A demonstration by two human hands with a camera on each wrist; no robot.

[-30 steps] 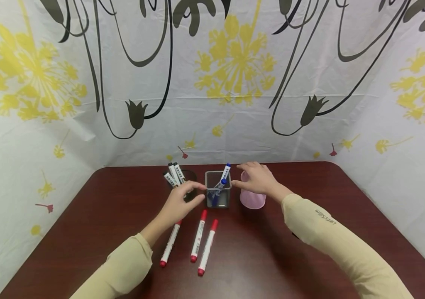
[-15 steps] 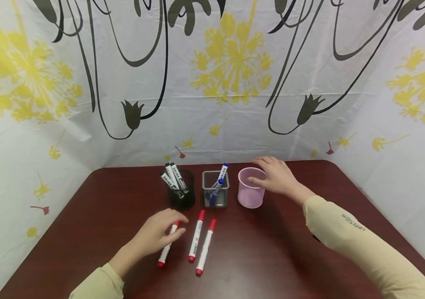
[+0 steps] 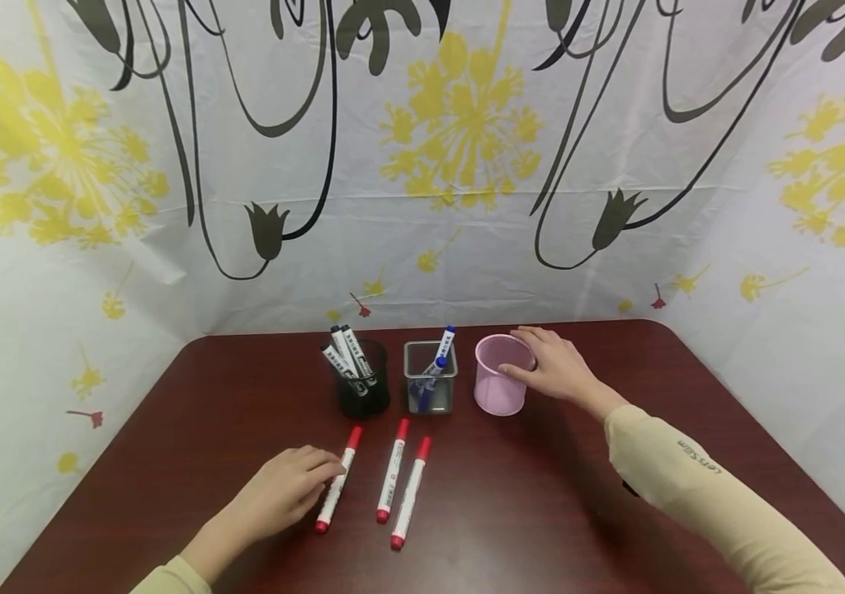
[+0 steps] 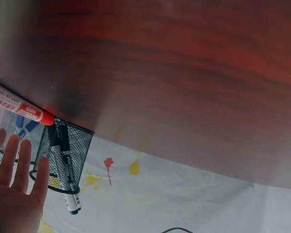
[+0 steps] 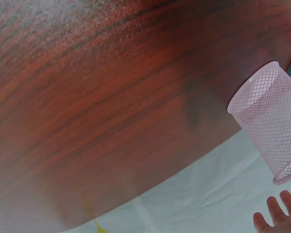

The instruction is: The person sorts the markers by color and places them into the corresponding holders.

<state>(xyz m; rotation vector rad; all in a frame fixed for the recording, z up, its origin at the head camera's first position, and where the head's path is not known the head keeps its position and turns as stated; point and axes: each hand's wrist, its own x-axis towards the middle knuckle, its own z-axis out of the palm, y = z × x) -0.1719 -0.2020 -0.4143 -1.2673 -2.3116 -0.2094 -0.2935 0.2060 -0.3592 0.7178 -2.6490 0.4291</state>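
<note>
My left hand (image 3: 285, 491) hovers at the leftmost red-capped marker (image 3: 349, 456), its fingertips overlapping the white barrel in the head view. In the left wrist view the fingers (image 4: 23, 167) are extended and apart from the red marker (image 4: 17, 104). Two more red markers, a middle one (image 3: 394, 469) and a right one (image 3: 411, 493), lie on the table beside it. My right hand (image 3: 562, 369) is at the right side of a pink mesh pen cup (image 3: 498, 396), thumb and fingers spread near its rim. From the right wrist, the fingertips (image 5: 276, 206) show just past the upright cup's rim.
Left of the pink cup stands a grey square mesh holder (image 3: 441, 404) with blue markers (image 3: 446, 342). Beside that is a black mesh pen cup (image 3: 365, 404) containing several black-capped markers (image 3: 348, 353). A patterned white cloth (image 3: 422, 289) hangs behind the dark wooden table (image 3: 526, 511).
My left hand has drawn back from the holders, down and left to the leftmost red marker. My right hand has shifted right from over the pink cup, then come closer to its side.
</note>
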